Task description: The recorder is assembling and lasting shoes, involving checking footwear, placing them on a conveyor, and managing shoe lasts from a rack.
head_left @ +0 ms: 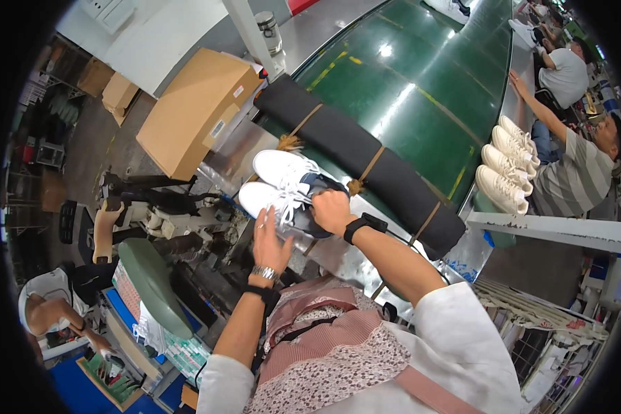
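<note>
Two white lace-up sneakers with dark navy collars lie side by side on a metal ledge, toes to the left: a far sneaker (277, 165) and a near sneaker (259, 198). My right hand (332, 211) is closed at the dark collar of the near sneaker, its fingertips hidden inside or behind the edge. My left hand (270, 243) rests its outstretched fingers along the near sneaker's side, close to the laces, without wrapping round it. White laces lie tied or looped over both shoes; which, I cannot tell.
Beyond the shoes, a black padded roll (366, 162) tied with cord lies across the end of a green conveyor belt (421, 76). A cardboard box (193, 110) stands left. Several cream sneakers (501, 188) sit right, beside a seated person. Another person bends at lower left.
</note>
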Motion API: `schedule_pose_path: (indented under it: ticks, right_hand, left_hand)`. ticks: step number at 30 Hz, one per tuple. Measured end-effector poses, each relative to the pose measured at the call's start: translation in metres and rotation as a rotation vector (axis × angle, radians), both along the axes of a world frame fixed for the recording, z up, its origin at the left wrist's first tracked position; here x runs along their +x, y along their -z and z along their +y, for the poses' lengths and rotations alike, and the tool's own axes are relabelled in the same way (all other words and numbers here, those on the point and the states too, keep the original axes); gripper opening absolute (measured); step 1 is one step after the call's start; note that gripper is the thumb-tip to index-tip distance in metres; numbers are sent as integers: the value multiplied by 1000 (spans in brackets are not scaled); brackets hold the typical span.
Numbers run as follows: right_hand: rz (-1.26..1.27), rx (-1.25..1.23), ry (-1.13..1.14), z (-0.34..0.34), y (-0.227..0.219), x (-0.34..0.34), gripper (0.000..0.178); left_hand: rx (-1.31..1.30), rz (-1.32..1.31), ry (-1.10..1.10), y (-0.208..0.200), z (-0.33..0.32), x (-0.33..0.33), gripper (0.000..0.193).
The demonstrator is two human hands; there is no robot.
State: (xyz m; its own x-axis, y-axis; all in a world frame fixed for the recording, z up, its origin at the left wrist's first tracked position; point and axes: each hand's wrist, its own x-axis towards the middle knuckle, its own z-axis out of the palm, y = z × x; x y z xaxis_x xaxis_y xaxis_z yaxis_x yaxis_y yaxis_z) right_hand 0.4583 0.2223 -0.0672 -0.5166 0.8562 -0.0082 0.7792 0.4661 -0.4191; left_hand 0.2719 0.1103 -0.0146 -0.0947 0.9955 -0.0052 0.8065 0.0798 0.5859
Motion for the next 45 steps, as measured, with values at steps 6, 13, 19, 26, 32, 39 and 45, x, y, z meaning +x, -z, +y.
schedule_pose_path:
  ticks: [6,13,19,26,32,39,45]
  right_hand:
    - [-156,-53,119,47,-94,78,27]
    - [-13,278,455,124,-206,280,50]
    - [-36,-256,444,0,-129,186,47]
    - [-96,-152,590,-115,-34,104,44]
    - [-227,-264,70,-157,-45,81,35]
    - [-361,24,307,-264,-87,69,37]
    - [928,-635,716,-248,-108,-27,54]
  left_hand:
    - [-225,-369,-464,11,-108,-67,72]
    - [-336,-1628,-819,72,-319,-259,48]
    - [26,-1728,-905,-38,-290,-312,90]
    - [-2,-1618,-627,-51,-254,-354,102]
    - [-206,-1737,-255,-59,-166,-298,90]
    - [-190,-1508,-264,-105,-176,-305,86]
    - [-102,-465,376,-177,-119,-243,103]
